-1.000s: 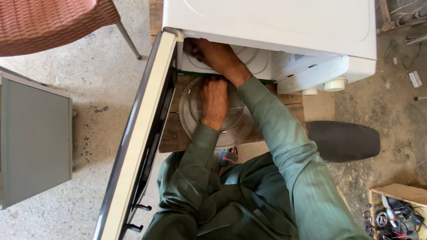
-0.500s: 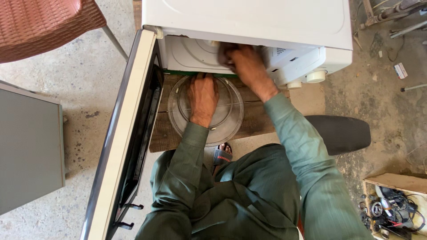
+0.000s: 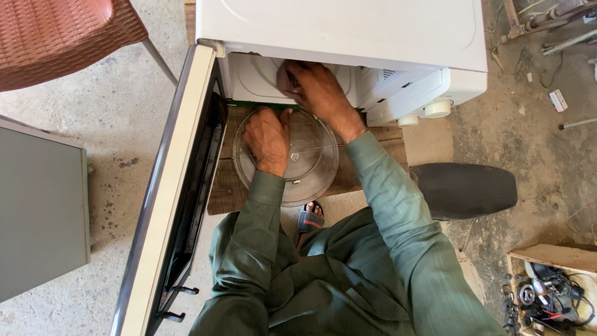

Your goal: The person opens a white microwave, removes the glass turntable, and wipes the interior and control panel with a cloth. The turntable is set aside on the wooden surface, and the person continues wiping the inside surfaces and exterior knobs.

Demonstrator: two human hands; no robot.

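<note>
Wiping inside the open white microwave oven [image 3: 348, 31], top centre.
Right hand [image 3: 317, 87] presses a crumpled dark cloth [image 3: 285, 78], fingers closed on it; left hand [image 3: 267, 140] lies flat, fingers spread, steadying the round clear glass turntable plate [image 3: 314, 168] mid-frame.

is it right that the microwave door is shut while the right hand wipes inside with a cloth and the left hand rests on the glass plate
Not quite: the door is swung wide open, as the head view shows. The rest holds: the right hand presses a cloth inside the microwave, and the left hand rests on the glass plate.
</note>
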